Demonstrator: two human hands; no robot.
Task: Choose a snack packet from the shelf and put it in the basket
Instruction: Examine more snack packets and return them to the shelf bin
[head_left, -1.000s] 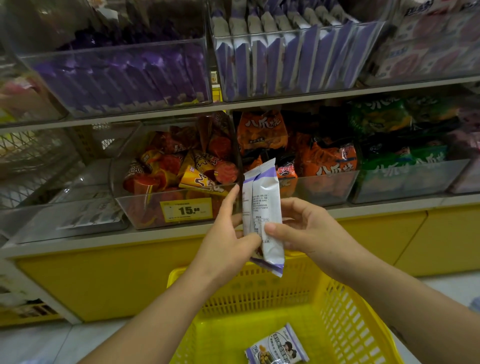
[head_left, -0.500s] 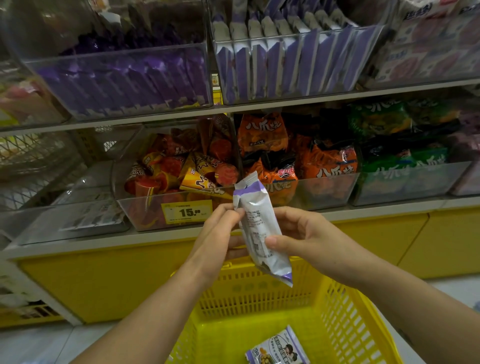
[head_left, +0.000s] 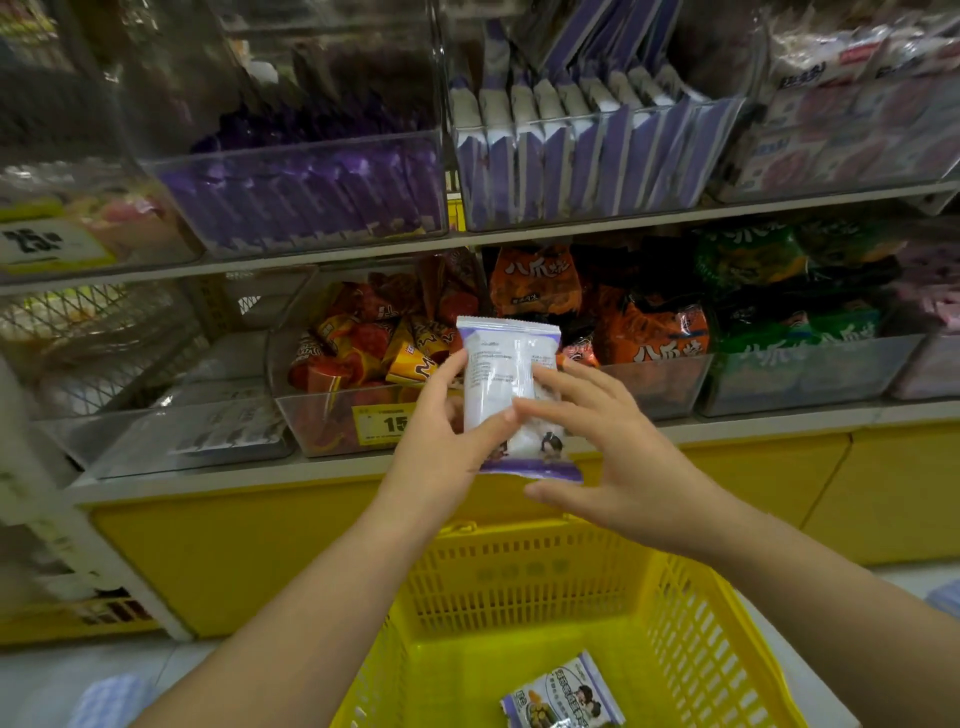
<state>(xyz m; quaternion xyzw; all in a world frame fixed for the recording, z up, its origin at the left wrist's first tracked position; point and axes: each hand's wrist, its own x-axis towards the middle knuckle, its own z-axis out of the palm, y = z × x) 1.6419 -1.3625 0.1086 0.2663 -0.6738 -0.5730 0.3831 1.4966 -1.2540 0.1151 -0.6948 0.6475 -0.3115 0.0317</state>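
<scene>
Left grip (head_left: 441, 452) pinches the snack packet (head_left: 498, 374), right grip (head_left: 623, 467) — opened flat — just touches it. It might slip, missing the basket (head_left: 519, 587) below.

We find the clearest way straight down: below the snack packet (head_left: 506, 384) the yellow basket (head_left: 519, 587) stands open-topped, its floor taken only by a second packet (head_left: 563, 696) near the front wall. Our left forearm (head_left: 291, 613) and right forearm (head_left: 805, 597) reach in over its sides, narrowing the mouth. Ahead, the lower shelf (head_left: 779, 418) is blocked by clear bins (head_left: 322, 421) packed with orange bags (head_left: 660, 332); the upper shelf (head_left: 623, 221) caps the room above them
</scene>
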